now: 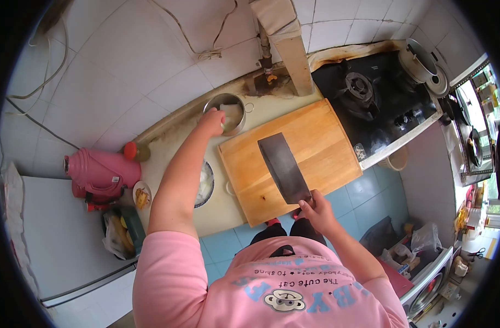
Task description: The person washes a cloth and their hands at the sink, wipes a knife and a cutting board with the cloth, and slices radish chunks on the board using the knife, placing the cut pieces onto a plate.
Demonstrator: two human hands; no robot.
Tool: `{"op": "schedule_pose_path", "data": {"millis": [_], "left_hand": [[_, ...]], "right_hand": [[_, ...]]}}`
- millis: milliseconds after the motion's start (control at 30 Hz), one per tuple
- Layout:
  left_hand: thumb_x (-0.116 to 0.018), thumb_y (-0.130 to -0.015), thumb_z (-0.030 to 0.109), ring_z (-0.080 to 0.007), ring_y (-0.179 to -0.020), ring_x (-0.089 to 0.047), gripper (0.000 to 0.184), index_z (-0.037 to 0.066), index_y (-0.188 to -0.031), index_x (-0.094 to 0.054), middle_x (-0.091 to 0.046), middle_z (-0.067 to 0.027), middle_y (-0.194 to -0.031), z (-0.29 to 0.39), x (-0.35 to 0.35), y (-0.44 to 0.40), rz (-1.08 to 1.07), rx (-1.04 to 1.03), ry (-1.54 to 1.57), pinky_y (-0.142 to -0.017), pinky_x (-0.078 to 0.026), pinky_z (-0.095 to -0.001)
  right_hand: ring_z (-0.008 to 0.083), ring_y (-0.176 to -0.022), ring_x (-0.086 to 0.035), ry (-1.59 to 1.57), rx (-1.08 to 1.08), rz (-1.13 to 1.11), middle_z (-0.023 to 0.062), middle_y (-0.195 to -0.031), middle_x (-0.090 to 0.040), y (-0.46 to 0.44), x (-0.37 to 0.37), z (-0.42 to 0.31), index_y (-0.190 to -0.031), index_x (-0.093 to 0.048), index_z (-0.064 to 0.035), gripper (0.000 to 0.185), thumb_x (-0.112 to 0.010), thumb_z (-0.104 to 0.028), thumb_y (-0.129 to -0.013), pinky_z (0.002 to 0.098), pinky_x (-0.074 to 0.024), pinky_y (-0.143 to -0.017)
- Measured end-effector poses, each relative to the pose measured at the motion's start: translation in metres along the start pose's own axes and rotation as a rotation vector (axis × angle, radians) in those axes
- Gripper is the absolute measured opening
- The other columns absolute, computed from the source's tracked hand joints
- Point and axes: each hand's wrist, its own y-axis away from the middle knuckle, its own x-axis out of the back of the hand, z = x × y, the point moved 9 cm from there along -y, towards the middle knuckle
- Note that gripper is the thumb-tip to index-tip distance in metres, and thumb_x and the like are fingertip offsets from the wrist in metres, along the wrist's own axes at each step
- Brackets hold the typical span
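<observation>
My right hand [316,212] grips the handle of a dark, wide-bladed cleaver [283,167], whose blade extends over the wooden cutting board [332,136]. At the rim of a metal pot [241,123], my left hand [212,122] reaches in with its fingers closed; what they hold, if anything, is hidden. Whitish contents and a pale piece [228,109] show inside the pot. Partly covered by my left forearm, a dark-rimmed bowl [210,192] holds white pieces.
A black gas stove [378,123] with a pot [417,61] adjoins the board on the right. Left on the counter stand a lidded jar [136,151], a pink thermos [105,170] and a small dish [142,195] of yellowish pieces. A pipe [266,52] rises behind.
</observation>
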Motion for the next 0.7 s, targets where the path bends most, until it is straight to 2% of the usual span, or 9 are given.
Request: {"op": "schedule_pose_path", "data": {"millis": [200,233,267,333,400,467,533,600,700], "left_hand": [[-0.069,-0.064,0.002,-0.0288,-0.083,-0.059,0.024,0.008,-0.084,-0.056,-0.056,-0.0094,-0.091,-0.008,0.047,0.038,0.206,-0.151,0.297,-0.069,-0.048,-0.0380],[-0.069,-0.069,0.001,-0.0176,-0.078,-0.056,0.023,0.008,-0.085,-0.055,-0.054,-0.0039,-0.088,-0.008,0.058,0.051,0.258,-0.170,0.364,-0.066,-0.047,-0.0312],[-0.069,-0.069,0.001,-0.0176,-0.078,-0.056,0.023,0.008,-0.085,-0.055,-0.054,-0.0039,-0.088,-0.006,0.057,0.063,0.258,-0.166,0.363,-0.066,-0.047,-0.0312],[-0.066,-0.076,-0.002,-0.0078,-0.078,-0.053,0.021,0.009,-0.090,-0.055,-0.054,0.0014,-0.089,-0.024,0.035,0.089,0.169,0.041,0.950,-0.064,-0.045,-0.0254],[-0.063,-0.082,-0.003,-0.0035,-0.080,-0.050,0.022,0.011,-0.095,-0.054,-0.053,0.0040,-0.091,0.005,0.019,0.127,0.190,-0.011,1.107,-0.066,-0.044,-0.0218],[-0.064,-0.081,-0.003,-0.0053,-0.081,-0.052,0.024,0.012,-0.097,-0.053,-0.054,0.0027,-0.091,0.038,-0.005,0.163,0.185,0.121,1.318,-0.069,-0.045,-0.0218],[-0.063,-0.082,-0.003,-0.0084,-0.083,-0.055,0.024,0.011,-0.098,-0.052,-0.055,0.0013,-0.092,0.056,-0.084,0.182,0.065,0.271,1.792,-0.073,-0.047,-0.0239],[-0.061,-0.082,-0.003,-0.0117,-0.084,-0.057,0.023,0.011,-0.098,-0.052,-0.055,0.0001,-0.092,0.083,-0.136,0.201,0.030,0.357,2.027,-0.073,-0.048,-0.0260],[-0.062,-0.082,-0.003,-0.0159,-0.090,-0.058,0.028,0.013,-0.102,-0.051,-0.056,-0.0005,-0.097,0.102,-0.184,0.220,0.138,0.520,2.143,-0.075,-0.049,-0.0272]], "right_hand": [[0.0074,-0.061,-0.035,-0.049,-0.016,-0.032,-0.0026,-0.065,-0.040,0.001,-0.001,0.000,-0.086,-0.044,-0.0019,0.028,-0.067,-0.014,-0.095,0.0275,-0.0339,-0.053],[0.0069,-0.060,-0.035,-0.076,-0.026,-0.032,-0.0033,-0.065,-0.040,0.002,0.000,0.000,-0.087,-0.044,-0.0017,0.027,-0.067,-0.014,-0.095,0.0273,-0.0339,-0.053],[0.0069,-0.060,-0.035,-0.077,-0.027,-0.036,-0.0033,-0.065,-0.040,0.002,0.001,0.002,-0.087,-0.044,-0.0017,0.027,-0.067,-0.014,-0.095,0.0273,-0.0339,-0.053],[0.0065,-0.058,-0.040,-0.162,-0.034,-0.019,-0.0035,-0.064,-0.044,0.003,0.004,0.007,-0.093,-0.049,-0.0006,0.022,-0.066,-0.014,-0.096,0.0268,-0.0374,-0.052],[0.0068,-0.058,-0.043,-0.147,-0.038,-0.009,-0.0027,-0.065,-0.046,0.004,0.008,0.005,-0.095,-0.050,0.0000,0.021,-0.065,-0.015,-0.097,0.0264,-0.0398,-0.053],[0.0071,-0.057,-0.046,-0.124,-0.051,0.007,-0.0020,-0.065,-0.048,0.005,0.015,0.005,-0.098,-0.052,0.0006,0.020,-0.065,-0.015,-0.097,0.0260,-0.0422,-0.053],[0.0078,-0.060,-0.051,-0.086,-0.083,-0.003,-0.0004,-0.066,-0.052,0.005,0.020,0.011,-0.103,-0.053,0.0013,0.022,-0.064,-0.018,-0.097,0.0255,-0.0450,-0.054],[0.0084,-0.058,-0.051,-0.005,-0.084,0.002,-0.0001,-0.066,-0.052,0.003,0.026,0.034,-0.103,-0.053,0.0006,0.024,-0.064,-0.019,-0.097,0.0260,-0.0452,-0.053],[0.0086,-0.057,-0.049,0.006,-0.128,0.015,-0.0001,-0.066,-0.051,0.003,0.031,0.045,-0.101,-0.053,-0.0004,0.023,-0.066,-0.019,-0.096,0.0269,-0.0449,-0.052]]}}
